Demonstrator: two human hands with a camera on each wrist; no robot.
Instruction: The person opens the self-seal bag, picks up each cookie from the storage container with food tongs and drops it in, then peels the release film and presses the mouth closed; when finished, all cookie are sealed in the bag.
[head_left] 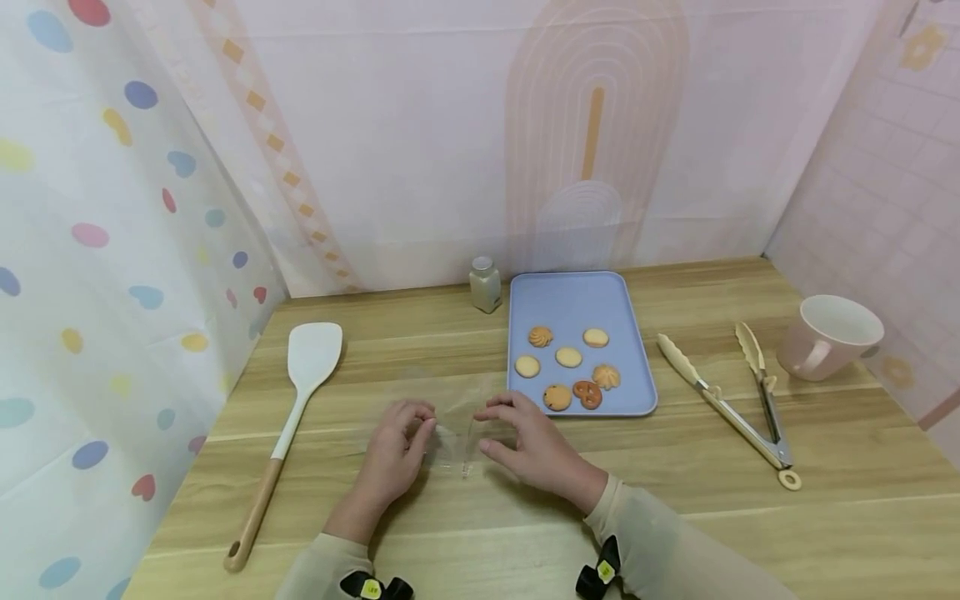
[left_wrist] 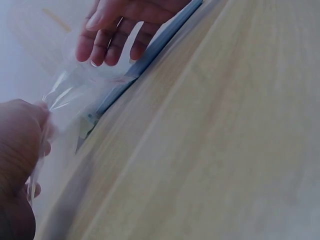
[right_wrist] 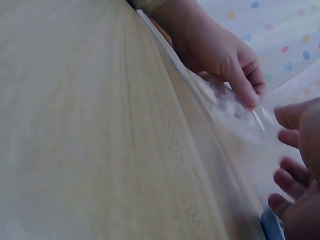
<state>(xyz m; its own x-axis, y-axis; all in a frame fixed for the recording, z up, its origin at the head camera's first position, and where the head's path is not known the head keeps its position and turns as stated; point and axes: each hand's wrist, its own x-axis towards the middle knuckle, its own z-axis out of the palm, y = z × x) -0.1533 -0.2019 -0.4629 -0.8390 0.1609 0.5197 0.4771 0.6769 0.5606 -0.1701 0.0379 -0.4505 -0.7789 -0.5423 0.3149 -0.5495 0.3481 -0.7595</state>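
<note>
A clear plastic bag (head_left: 448,446) is between my two hands above the table. My left hand (head_left: 393,454) pinches it between thumb and fingers; the left wrist view shows the film (left_wrist: 69,95) pulled into creases from that grip. On the other side my right hand (head_left: 538,450) has its fingers spread and loosely bent at the bag's edge. In the right wrist view a gap shows between that thumb and the fingers, with no film pinched there. Just beyond the right hand lies a blue tray (head_left: 566,300) bearing several cookies (head_left: 568,357) and a pretzel (head_left: 587,394).
A white spatula (head_left: 315,358) with a wooden handle lies at the left. Behind the bag stands a small glass jar (head_left: 485,285) near the wall. Open tongs (head_left: 742,429) lie right of the tray, and a pink mug (head_left: 813,350) stands at the far right.
</note>
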